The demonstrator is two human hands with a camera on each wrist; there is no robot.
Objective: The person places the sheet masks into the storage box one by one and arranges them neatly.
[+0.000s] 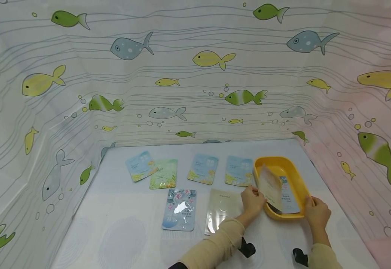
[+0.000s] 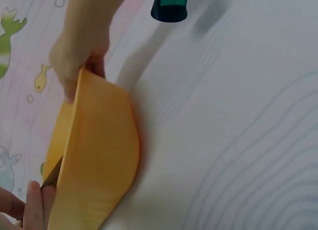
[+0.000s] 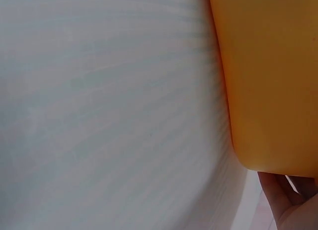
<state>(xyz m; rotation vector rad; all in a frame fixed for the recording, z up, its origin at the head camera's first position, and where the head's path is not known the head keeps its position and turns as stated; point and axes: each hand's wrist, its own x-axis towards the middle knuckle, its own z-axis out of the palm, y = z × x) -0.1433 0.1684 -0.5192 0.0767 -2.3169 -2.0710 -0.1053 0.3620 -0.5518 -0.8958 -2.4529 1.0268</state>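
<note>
Fish-printed sheeting (image 1: 188,33) rises around the pale table (image 1: 125,243), and both hands are busy at the right! From my remote seat, the head view gives me the spread: three blue packets (image 1: 203,169) and a green packet (image 1: 164,173) towards the back, a flowered blue packet (image 1: 179,209) and a pale gold packet (image 1: 220,207) nearer the front. Over to the left wrist view, and there's what the head camera can't show — the outside wall of the yellow tray (image 1: 284,216), side-on, with fingers at both ends. Right wrist now: mostly tray wall, plus fingers cut off at the lower corner.

Some of it I can't read. The left hand (image 1: 252,201) and its sleeve cover one side of the gold packet, and something dark (packet or shadow, I can't tell) shows at the tray's near end.

And inside the tray: a pale blue packet (image 1: 289,200) lies on the bottom, while a beige packet (image 1: 270,188) leans up beside the left rim — pinched by the left hand at its edge. The right hand (image 1: 317,213) grips the opposite rim, thumb and fingers hooked over it.
</note>
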